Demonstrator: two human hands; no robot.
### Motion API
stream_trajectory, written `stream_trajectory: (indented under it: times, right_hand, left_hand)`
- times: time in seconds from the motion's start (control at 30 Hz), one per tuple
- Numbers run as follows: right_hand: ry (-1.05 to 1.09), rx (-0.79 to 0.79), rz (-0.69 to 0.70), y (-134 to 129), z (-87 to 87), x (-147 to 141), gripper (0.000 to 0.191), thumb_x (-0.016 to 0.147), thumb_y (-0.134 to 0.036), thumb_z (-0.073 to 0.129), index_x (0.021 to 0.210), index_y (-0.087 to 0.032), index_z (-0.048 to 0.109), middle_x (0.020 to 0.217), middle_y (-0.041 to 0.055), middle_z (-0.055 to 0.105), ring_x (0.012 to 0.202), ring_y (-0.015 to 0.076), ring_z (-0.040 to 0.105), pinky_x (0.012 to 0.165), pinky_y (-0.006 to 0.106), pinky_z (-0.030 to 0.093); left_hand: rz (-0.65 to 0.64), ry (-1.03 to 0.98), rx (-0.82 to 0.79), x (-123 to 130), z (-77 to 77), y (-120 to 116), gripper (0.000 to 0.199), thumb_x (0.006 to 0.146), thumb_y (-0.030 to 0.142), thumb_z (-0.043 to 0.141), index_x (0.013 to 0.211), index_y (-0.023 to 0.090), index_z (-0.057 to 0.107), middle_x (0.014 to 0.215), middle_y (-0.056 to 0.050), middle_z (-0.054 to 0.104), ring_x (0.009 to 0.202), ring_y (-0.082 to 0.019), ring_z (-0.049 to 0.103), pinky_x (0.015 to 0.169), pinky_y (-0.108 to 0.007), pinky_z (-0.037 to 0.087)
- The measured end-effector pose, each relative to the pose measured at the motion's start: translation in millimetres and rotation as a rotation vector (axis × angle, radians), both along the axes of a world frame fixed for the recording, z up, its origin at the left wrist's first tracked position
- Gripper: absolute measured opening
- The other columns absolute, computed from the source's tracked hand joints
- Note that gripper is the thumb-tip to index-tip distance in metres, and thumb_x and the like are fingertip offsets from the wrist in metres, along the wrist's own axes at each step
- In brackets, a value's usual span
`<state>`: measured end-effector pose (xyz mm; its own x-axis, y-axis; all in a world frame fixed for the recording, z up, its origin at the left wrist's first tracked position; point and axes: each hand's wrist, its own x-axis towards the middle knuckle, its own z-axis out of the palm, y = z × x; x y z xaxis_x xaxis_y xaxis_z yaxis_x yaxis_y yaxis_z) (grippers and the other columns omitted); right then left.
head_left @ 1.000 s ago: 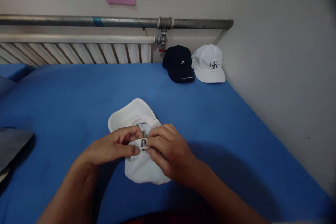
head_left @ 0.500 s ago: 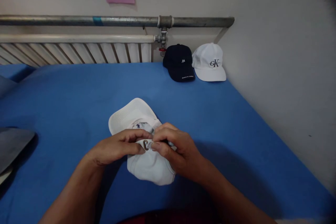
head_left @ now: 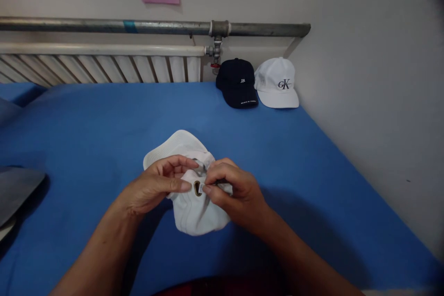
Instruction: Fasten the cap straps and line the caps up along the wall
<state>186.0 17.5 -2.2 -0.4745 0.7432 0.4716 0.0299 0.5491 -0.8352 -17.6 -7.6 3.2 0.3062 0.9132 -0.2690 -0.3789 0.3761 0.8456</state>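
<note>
A pale white cap [head_left: 199,212] lies on the blue surface with its brim pointing up and left. On its back is a brass-coloured eyelet [head_left: 197,188], and a small end of strap shows at it. My right hand [head_left: 236,189] pinches that strap end [head_left: 201,188] between thumb and forefinger. From the left, my left hand [head_left: 163,182] holds the cap's edge, its thumb on the outside near the eyelet and its fingers over the opening.
A black cap [head_left: 234,78] and a white cap with black letters [head_left: 277,95] sit side by side at the back. Behind the blue surface [head_left: 104,120] run a radiator [head_left: 142,69] and a metal pipe [head_left: 173,26]. Part of a grey object [head_left: 17,189] shows at the left.
The eyelet has shifted slightly right and turned more to view. My left fingers have lifted a little apart from the thumb, and the cap's crown has changed shape.
</note>
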Motion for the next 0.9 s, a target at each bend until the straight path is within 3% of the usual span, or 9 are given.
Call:
stream_trajectory:
  times: [0.27, 0.73, 0.9]
  right_hand:
    - [-0.067, 0.242, -0.075, -4.0, -0.7, -4.4, 0.021, 0.073, -0.002, 0.053, 0.075, -0.022, 0.055, 0.068, -0.0024, 0.061, 0.076, 0.0150, 0.057, 0.077, 0.031, 0.049]
    - [-0.303, 0.351, -0.058, -4.2, -2.2, -1.6, 0.014, 0.086, -0.010, 0.053, 0.078, -0.021, 0.056, 0.072, 0.0019, 0.064, 0.081, 0.0197, 0.054, 0.078, 0.036, 0.047]
    - [-0.261, 0.376, -0.024, -2.1, -4.2, -2.8, 0.014, 0.090, -0.010, 0.053, 0.083, -0.021, 0.058, 0.073, 0.0017, 0.065, 0.083, 0.0191, 0.056, 0.081, 0.036, 0.049]
  left_hand:
    - [0.049, 0.034, 0.024, 9.7, 0.9, -1.4, 0.035, 0.061, 0.005, 0.083, 0.091, 0.020, 0.075, 0.079, 0.001, 0.074, 0.069, -0.007, 0.067, 0.062, -0.011, 0.052]
    - [0.075, 0.178, 0.088, 10.3, -3.5, -5.4, 0.030, 0.065, 0.009, 0.081, 0.090, 0.021, 0.074, 0.083, 0.000, 0.066, 0.074, -0.010, 0.058, 0.065, -0.019, 0.049]
    - [0.087, 0.201, 0.102, 10.4, -2.1, -4.8, 0.027, 0.065, 0.010, 0.081, 0.089, 0.020, 0.074, 0.083, 0.000, 0.064, 0.073, -0.010, 0.056, 0.063, -0.019, 0.047]
